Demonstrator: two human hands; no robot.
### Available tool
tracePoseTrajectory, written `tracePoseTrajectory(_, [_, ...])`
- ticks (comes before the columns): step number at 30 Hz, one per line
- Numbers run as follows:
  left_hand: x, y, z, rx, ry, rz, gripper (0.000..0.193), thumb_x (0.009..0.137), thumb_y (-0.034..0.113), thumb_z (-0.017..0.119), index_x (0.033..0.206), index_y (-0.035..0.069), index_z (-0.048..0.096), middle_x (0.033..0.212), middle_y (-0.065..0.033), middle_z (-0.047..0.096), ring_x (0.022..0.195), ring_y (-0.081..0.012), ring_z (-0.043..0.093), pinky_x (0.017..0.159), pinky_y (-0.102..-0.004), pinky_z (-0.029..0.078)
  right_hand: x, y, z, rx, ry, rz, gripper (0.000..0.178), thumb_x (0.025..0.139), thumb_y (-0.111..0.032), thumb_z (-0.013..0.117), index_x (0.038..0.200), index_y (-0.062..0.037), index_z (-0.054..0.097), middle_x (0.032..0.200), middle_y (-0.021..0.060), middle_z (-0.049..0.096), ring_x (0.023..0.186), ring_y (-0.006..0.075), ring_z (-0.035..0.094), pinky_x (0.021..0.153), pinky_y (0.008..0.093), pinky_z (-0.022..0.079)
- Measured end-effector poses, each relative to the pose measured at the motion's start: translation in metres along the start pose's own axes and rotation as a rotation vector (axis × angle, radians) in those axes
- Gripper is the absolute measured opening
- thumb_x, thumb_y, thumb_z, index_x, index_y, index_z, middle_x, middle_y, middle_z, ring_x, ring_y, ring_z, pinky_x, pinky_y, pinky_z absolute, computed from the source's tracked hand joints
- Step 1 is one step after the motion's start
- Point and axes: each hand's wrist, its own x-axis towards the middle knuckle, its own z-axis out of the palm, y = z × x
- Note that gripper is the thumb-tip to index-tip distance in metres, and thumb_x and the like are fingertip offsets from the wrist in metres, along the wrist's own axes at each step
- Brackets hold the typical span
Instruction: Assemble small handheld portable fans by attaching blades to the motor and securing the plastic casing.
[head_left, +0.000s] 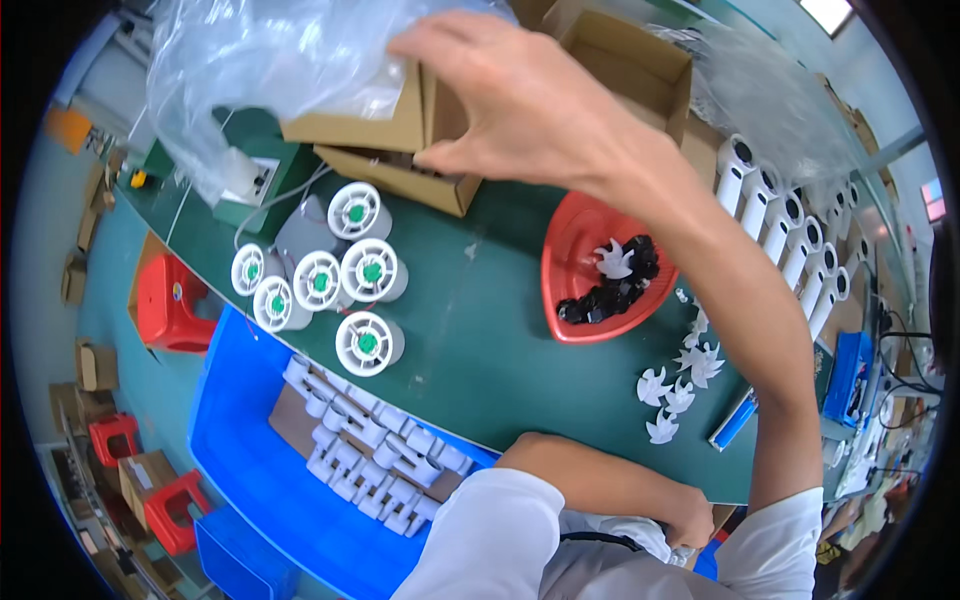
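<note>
Green table (470, 340) spans scene; clear plastic bag (280, 60), far left, drapes onto cardboard box (430, 190); right hand (490, 95) over box, thumb and fingers wide apart, seemingly nothing held; left hand (690, 520), near right, curled, cannot tell whether holding; white round housings (372, 271) toward table's left edge: bag dragged across could tip some off; box contents mostly hidden; left fingertips hard to make out

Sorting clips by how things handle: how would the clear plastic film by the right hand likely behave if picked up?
The clear plastic film would probably be floppy, as it sags in loose folds. It looks thin and see-through, so likely light for its size. Its glossy highlights suggest it might slip a little in the right hand.
</note>
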Motion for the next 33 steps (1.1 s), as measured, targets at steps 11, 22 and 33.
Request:
tracePoseTrajectory(11, [0.003,0.001,0.004,-0.143,0.018,0.020,0.025,0.073,0.018,0.066,0.088,-0.001,0.073,0.092,-0.0184,0.070,0.089,-0.0354,0.067,0.073,-0.0468,0.053,0.009,0.003,-0.008,-0.195,-0.047,-0.046,0.051,0.059,-0.023,0.079,0.102,-0.0054,0.059,0.099,0.0101,0.062,0.094,0.0281,0.064,0.068,0.0389,0.056])
tracePoseTrajectory(22, [0.036,-0.013,0.030,-0.002,0.083,0.175,0.029,0.076,0.026,0.067,0.095,0.005,0.073,0.096,-0.0181,0.070,0.090,-0.0370,0.066,0.075,-0.0499,0.051,0.027,0.006,-0.008,0.022,-0.259,-0.086,0.038,0.061,-0.015,0.074,0.094,0.0007,0.063,0.091,0.0171,0.065,0.083,0.0329,0.066,0.065,0.0418,0.056])
tracePoseTrajectory(33, [0.006,0.001,0.003,-0.011,-0.040,0.010,0.028,0.078,0.023,0.064,0.098,0.004,0.072,0.101,-0.0185,0.069,0.095,-0.0370,0.065,0.078,-0.0499,0.051,-0.005,0.001,0.013,-0.182,0.016,-0.167,0.032,0.067,-0.010,0.068,0.094,0.0052,0.061,0.088,0.0172,0.065,0.083,0.0314,0.067,0.064,0.0398,0.055])
